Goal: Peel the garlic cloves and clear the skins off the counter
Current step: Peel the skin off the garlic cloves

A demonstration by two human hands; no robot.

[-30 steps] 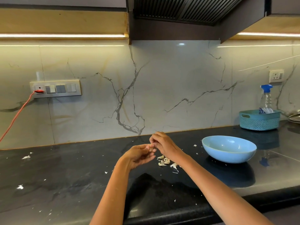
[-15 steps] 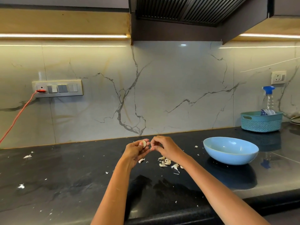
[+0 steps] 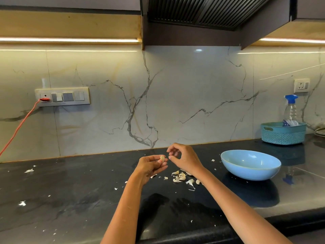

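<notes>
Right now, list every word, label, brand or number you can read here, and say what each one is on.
No text here can be read.
Spray bottle in the teal basket: a blue and white label shows at its base, but the print is too small and blurred to read.
Switch panel and wall socket: no readable marking.
Blue bowl: plain, no print.
</notes>
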